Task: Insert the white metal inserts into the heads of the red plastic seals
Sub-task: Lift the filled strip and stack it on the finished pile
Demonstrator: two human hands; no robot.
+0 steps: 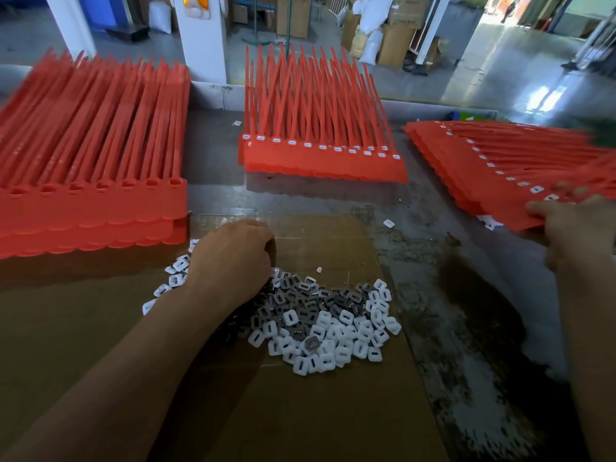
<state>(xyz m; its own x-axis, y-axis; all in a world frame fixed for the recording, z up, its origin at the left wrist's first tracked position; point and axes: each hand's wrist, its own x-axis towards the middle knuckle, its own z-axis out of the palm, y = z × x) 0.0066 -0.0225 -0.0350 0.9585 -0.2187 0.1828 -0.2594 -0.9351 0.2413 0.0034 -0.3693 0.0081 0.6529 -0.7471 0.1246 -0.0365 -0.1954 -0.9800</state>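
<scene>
Left hand sits knuckles-up on the far-left edge of the pile of inserts, fingers curled down into it. Whether it has 1 pinched I cannot tell, since the fingertips are hidden under the hand. Right hand is out at the right, thumb on top, gripping the near edge of the top strip of the right stack. That view is blurred, so the fingers underneath are not clear.

The pile lies on a sheet of cardboard on the table, white and grey faces mixed. 1 stray insert lies apart on the bare table.

Of the 3 red stacks, the middle stack and the right stack show white in their heads, so they look done. The left stack shows open holes in its row of heads, so that is likely where the work remains.

That left stack lies just beyond and to the left of the left hand, heads toward the person, tails running away. The left hand is much the nearer. An insert picked here would travel a short way up and left, then press down into a head.
</scene>
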